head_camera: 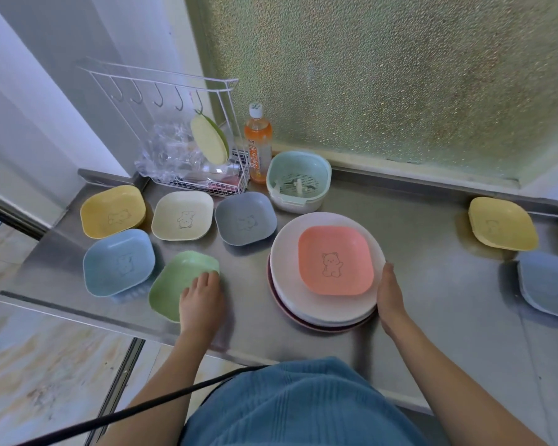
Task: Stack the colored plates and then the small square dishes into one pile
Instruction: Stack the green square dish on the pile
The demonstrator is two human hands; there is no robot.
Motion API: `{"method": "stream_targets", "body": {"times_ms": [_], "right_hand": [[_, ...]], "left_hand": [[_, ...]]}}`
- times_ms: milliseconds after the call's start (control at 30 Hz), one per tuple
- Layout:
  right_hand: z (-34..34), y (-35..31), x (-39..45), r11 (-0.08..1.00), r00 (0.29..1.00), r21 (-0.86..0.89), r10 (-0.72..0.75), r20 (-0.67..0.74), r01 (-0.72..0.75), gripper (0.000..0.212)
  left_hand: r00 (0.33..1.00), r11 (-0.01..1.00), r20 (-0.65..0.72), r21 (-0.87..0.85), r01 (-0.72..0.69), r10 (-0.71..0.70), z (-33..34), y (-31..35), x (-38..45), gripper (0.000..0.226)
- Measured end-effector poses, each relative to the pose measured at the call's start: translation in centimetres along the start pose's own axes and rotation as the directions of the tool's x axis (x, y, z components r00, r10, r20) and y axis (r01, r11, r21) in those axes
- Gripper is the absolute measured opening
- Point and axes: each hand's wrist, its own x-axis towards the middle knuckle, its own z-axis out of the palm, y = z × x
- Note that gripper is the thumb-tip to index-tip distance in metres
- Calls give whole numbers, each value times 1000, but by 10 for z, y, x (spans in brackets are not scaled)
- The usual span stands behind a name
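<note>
Head view: left hand (200, 300) grips square green dish (174, 284); right hand (390, 297) flat against round plates (287, 284).

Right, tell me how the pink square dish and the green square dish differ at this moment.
The pink dish sits on top of the stack of round plates; the green dish lies on the steel counter. The left hand grips the green dish's near corner, while the right hand rests against the plates, not the pink dish. Both are small, rounded squares.
</note>
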Motion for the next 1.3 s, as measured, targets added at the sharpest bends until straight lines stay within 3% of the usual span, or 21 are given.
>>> {"method": "stream_targets", "body": {"times_ms": [67, 233, 367, 433, 533, 633, 767, 867, 967, 1067, 1133, 1233, 1300], "right_hand": [[1, -1, -1, 1000, 1000, -18, 6, -18, -6, 71], [1, -3, -3, 1000, 999, -26, -7, -43, 6, 66], [1, -4, -5, 1000, 999, -14, -14, -50, 14, 64], [1, -5, -6, 1000, 998, -15, -17, -61, 16, 62], [2, -6, -7, 1000, 996, -16, -22, -87, 20, 58], [1, -7, -8, 997, 992, -59, -58, -114, 51, 54], [1, -5, -11, 978, 985, -145, -160, -69, 149, 40], [-2, -9, -15, 992, 992, -60, -117, -41, 115, 43], [-6, -11, -17, 990, 995, -95, -103, -4, 102, 46], [-8, -12, -17, 989, 996, -114, -92, -1, 91, 48], [-7, -11, -16, 988, 995, -125, -96, -7, 95, 49], [-8, -10, -14, 983, 995, -157, -100, -4, 98, 50], [-9, -10, -13, 980, 996, -175, -93, 0, 91, 51]], "left_hand": [[985, 992, -128, -29, -123, 119, -6, 7, 0, 6], [909, 939, -328, -137, -315, 257, -19, 28, 9, 6], [801, 835, -454, -194, -515, 389, -32, 56, 17, 6], [713, 759, -494, -150, -634, 498, -39, 76, 19, 5], [586, 621, -472, -97, -778, 659, -41, 109, 18, 11], [507, 523, -384, -70, -849, 772, -37, 141, 13, 35], [435, 433, -207, -56, -900, 877, -36, 160, 6, 21], [490, 494, 65, -72, -867, 869, -36, 169, 3, 22], [521, 535, 177, -40, -844, 835, -35, 176, 7, 21], [510, 532, 195, -88, -842, 838, -34, 177, 12, 29], [538, 569, 195, -181, -802, 820, -36, 173, 15, 34], [683, 664, 128, -416, -621, 719, -39, 154, 23, 46], [808, 688, -45, -498, -528, 588, -39, 131, 34, 50]]}}
